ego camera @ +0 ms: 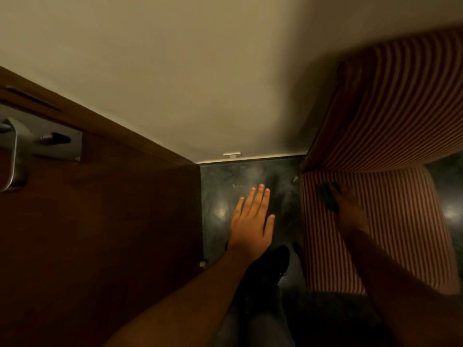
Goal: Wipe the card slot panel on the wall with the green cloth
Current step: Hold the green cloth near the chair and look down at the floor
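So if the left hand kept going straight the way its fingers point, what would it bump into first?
The left hand is flat and open, fingers aimed ahead over the dark floor. Nothing seems to block it until the cream wall, near the baseboard, though depth is hard to judge.

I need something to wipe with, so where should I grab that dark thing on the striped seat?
Pinch the dark thing across its narrow width, coming down from above, where the right hand sits. It lies flat and elongated on the striped seat, so its top is the open face. Too dim to confirm it's cloth.
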Action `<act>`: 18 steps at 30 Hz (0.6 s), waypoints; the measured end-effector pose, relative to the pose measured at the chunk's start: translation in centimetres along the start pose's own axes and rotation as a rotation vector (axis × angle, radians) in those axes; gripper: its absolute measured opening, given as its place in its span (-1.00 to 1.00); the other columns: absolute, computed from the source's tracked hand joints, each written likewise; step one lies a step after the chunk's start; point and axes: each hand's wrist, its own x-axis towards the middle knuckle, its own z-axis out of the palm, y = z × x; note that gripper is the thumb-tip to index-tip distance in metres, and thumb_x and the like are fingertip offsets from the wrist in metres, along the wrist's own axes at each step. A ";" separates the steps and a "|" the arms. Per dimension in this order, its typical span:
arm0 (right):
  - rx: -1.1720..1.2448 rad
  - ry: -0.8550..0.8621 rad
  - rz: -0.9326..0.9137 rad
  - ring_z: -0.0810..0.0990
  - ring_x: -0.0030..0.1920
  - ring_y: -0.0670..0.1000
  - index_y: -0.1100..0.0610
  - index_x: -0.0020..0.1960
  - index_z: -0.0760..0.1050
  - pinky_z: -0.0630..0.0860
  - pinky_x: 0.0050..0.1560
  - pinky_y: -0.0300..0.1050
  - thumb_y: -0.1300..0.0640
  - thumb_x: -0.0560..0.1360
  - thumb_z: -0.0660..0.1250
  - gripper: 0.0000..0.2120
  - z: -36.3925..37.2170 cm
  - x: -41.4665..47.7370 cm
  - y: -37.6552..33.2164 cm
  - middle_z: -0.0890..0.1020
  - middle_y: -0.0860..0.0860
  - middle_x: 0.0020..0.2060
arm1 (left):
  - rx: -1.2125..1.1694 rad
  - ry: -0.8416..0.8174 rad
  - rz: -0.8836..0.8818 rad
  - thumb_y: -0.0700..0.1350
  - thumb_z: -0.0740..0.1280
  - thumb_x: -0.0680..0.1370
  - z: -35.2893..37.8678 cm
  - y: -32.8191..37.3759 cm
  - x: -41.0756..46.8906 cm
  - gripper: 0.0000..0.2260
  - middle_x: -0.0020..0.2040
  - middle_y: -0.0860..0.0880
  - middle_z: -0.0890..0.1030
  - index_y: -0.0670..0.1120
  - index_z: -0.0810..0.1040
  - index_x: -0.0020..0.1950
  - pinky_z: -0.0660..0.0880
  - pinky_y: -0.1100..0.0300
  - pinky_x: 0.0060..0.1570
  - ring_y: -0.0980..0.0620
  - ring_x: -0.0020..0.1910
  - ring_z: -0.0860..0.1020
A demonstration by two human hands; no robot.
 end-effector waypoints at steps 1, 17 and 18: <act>-0.011 0.040 -0.010 0.08 0.66 0.24 0.09 0.65 0.22 0.23 0.58 0.28 0.48 0.54 0.24 -0.27 0.1 0.5 0.1 0.18 0.14 0.65 | -0.005 -0.001 0.000 0.14 -0.01 0.79 0.2 0.1 0.1 -0.38 0.82 0.04 -0.06 -0.03 0.01 0.83 -0.33 0.09 0.71 0.09 0.79 -0.19; -0.366 -0.066 0.026 -0.21 0.68 0.15 0.06 0.70 -0.21 -0.17 0.64 0.17 -0.07 0.64 0.19 -0.19 2.0 1.0 -1.0 -0.18 0.09 0.69 | 0.060 -0.037 -0.009 0.20 0.01 0.79 0.8 -0.9 1.9 -0.34 0.82 0.06 -0.15 0.00 -0.09 0.83 -0.32 0.04 0.72 0.08 0.79 -0.24; -0.346 -0.042 0.022 -0.21 0.68 0.15 0.07 0.70 -0.20 -0.18 0.64 0.16 -0.07 0.65 0.18 -0.21 1.6 0.5 -1.5 -0.17 0.09 0.69 | 0.060 -0.040 -0.003 0.21 -0.01 0.79 0.3 -0.9 2.3 -0.34 0.82 0.06 -0.17 0.00 -0.11 0.83 -0.31 0.02 0.73 0.08 0.78 -0.26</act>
